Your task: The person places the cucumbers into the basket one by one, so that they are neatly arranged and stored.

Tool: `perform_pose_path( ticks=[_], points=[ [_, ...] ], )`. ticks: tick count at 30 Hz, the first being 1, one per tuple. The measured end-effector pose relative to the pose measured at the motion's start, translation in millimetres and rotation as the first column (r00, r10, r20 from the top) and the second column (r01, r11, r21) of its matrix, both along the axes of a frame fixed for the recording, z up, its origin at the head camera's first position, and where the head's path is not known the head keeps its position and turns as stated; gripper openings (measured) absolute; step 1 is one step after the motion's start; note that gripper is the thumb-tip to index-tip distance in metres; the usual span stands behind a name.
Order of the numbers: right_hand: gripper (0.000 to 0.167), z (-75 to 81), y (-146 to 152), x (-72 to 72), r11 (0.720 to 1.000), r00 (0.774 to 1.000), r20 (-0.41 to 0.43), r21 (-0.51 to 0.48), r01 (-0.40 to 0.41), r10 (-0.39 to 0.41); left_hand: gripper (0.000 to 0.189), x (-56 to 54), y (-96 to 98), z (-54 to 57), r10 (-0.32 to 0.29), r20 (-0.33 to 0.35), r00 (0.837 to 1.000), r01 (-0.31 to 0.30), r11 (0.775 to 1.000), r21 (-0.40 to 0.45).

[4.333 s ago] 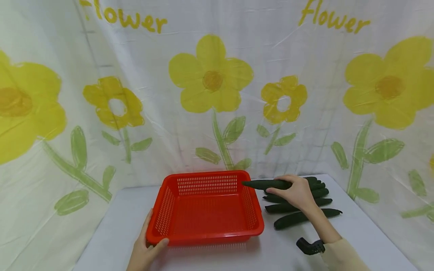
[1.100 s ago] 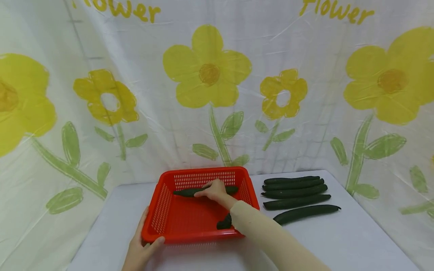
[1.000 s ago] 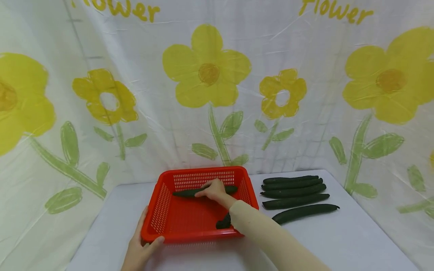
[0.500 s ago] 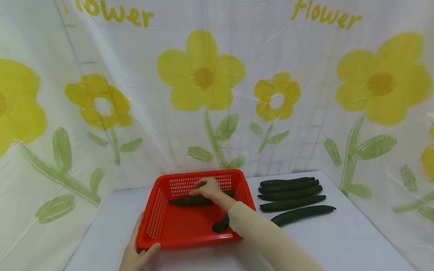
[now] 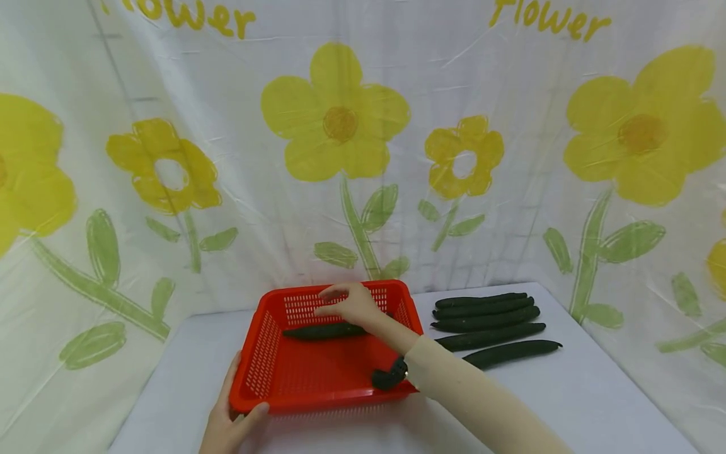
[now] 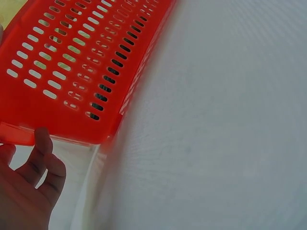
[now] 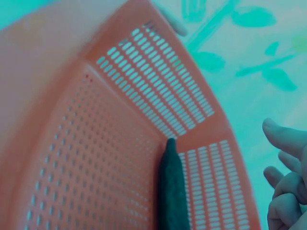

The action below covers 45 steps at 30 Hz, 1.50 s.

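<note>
A red plastic basket (image 5: 320, 398) with slotted walls stands on the table in the head view. My left hand (image 5: 227, 419) grips its near left corner, the thumb on the front rim and the fingers along the left side. One dark green cucumber (image 5: 320, 331) lies in the basket along the back wall, its right part behind my right hand (image 5: 354, 307). That hand hovers over the cucumber with loosely bent fingers and nothing between them. In the right wrist view, the fingers (image 7: 283, 136) are apart from the cucumber (image 7: 172, 191).
Several more cucumbers (image 5: 484, 308) lie side by side on the white table (image 5: 590, 397) to the right of the basket. My right sleeve covers part of the nearest ones. A curtain (image 5: 272, 233) with painted yellow flowers hangs behind the table.
The right hand carried a cucumber from the right-hand row into the basket, let it go and has risen above it. The left hand stays on the basket's corner.
</note>
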State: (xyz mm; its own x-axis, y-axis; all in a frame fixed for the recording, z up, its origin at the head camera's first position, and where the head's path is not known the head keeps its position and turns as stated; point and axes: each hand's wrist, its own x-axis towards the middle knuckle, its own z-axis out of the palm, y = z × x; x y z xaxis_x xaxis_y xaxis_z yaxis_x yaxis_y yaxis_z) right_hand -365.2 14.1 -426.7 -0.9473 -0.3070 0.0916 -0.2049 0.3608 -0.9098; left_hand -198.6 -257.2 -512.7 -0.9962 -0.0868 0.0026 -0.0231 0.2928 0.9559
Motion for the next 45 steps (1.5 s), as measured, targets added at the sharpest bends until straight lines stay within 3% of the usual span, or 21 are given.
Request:
perform_pose_path(
  ticks=[7,11,16,23,32,40,45],
  points=[
    [0.039,14.2,49.9,7.3,1.0,0.998,-0.054,-0.017,0.007,-0.008,0.102,-1.6,-1.4,0.9,-0.013,-0.017,1.0,0.013,1.0,-0.006],
    [0.041,12.2,85.8,10.1,0.999,0.995,-0.08,-0.001,0.053,-0.053,0.103,-3.5,-0.3,0.5,-0.008,0.011,1.0,0.008,1.0,-0.008],
    [0.047,1.0,129.5,18.6,0.991,0.99,-0.029,0.003,0.136,-0.136,0.104,-4.1,1.0,0.9,0.012,0.056,0.998,-0.011,1.0,-0.026],
    [0.05,-16.4,178.7,35.0,0.967,0.966,-0.019,-0.001,0.256,-0.256,0.101,-4.9,2.5,3.2,-0.012,-0.01,1.0,0.012,1.0,-0.004],
    [0.057,-47.2,232.9,56.2,0.92,0.92,0.021,0.026,0.39,-0.391,0.101,-2.0,0.1,0.6,-0.005,0.007,1.0,0.005,1.0,-0.016],
    [0.062,-62.9,268.0,80.8,0.89,0.887,0.071,0.072,0.451,-0.455,0.101,-1.5,0.5,-0.6,-0.012,0.009,1.0,0.012,1.0,-0.005],
    [0.059,-74.4,286.1,93.4,0.877,0.882,0.041,0.136,0.461,-0.47,0.101,-1.1,1.1,-0.7,-0.011,-0.006,1.0,0.011,1.0,-0.006]
  ],
)
